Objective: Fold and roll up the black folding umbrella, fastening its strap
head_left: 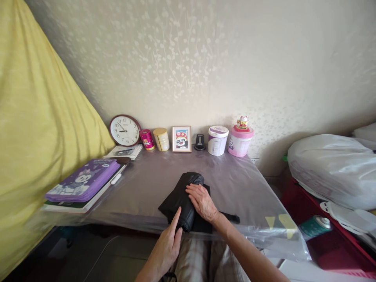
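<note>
A black bundle of shiny, soft fabric (182, 192), folded or rolled up, lies near the front edge of the table. What kind of article it is I cannot tell. Flat black fabric shows under its right side, and a black strap (232, 217) sticks out to the right. My right hand (202, 201) rests on top of the bundle, fingers laid flat across it. At the near left end is my left hand (167, 246), its index finger stretched along the fabric and its thumb apart; the other fingers are partly hidden.
Plastic film covers the table (141, 188). Along the wall stand a clock (125, 130), a pink can (147, 140), a framed panda picture (181, 139) and lidded tubs (217, 141). A purple case (84, 180) lies on books at left. A white bag (335, 170) bulges at right.
</note>
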{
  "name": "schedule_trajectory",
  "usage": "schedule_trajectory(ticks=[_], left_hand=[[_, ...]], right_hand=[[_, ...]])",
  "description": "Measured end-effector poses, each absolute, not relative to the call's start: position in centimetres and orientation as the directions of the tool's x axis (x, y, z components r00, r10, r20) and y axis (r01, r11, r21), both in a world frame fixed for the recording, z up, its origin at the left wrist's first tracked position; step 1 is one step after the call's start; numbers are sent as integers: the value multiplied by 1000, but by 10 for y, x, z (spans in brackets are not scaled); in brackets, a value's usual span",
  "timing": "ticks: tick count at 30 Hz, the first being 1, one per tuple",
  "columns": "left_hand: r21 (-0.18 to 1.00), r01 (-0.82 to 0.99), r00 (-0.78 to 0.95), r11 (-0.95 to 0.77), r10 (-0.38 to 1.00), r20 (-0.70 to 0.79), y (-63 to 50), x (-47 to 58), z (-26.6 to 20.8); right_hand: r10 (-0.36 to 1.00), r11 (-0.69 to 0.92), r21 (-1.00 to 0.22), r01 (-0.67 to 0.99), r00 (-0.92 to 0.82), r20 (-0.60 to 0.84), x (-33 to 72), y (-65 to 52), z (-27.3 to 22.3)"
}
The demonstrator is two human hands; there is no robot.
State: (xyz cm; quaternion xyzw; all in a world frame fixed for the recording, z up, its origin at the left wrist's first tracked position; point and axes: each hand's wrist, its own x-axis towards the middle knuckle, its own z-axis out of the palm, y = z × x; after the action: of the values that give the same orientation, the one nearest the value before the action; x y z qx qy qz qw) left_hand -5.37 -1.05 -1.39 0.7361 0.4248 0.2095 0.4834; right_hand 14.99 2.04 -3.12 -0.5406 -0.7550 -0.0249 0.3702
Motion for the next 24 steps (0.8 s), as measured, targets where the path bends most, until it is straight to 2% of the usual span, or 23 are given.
schedule_trajectory(ticks=[3,5,9,14,19,24], left_hand=[[902,415,548,-121,825,-142,-10,-54,-16],[900,424,546,-105,822,-161,-9,-54,-19],[897,439,544,-53,810,-218,-9,-53,-23],[884,457,515,94,783,-349,-10,-52,-21],[887,456,498,75,804,-324,-10,-53,-23],[906,407,501,119,800,-330,-11,-56,-21]], right_hand=[[840,339,-391,856,-88,535,169,50,-30],[877,267,-468,843,-11,480,180,66,-27],[913,8,-705,709,283,294,200,79,-18],[859,-177,-820,545,492,142,225,54,-19],[842,-296,-908,297,531,-100,230,19,-25],[829,-327,-941,91,506,-239,219,9,-25]])
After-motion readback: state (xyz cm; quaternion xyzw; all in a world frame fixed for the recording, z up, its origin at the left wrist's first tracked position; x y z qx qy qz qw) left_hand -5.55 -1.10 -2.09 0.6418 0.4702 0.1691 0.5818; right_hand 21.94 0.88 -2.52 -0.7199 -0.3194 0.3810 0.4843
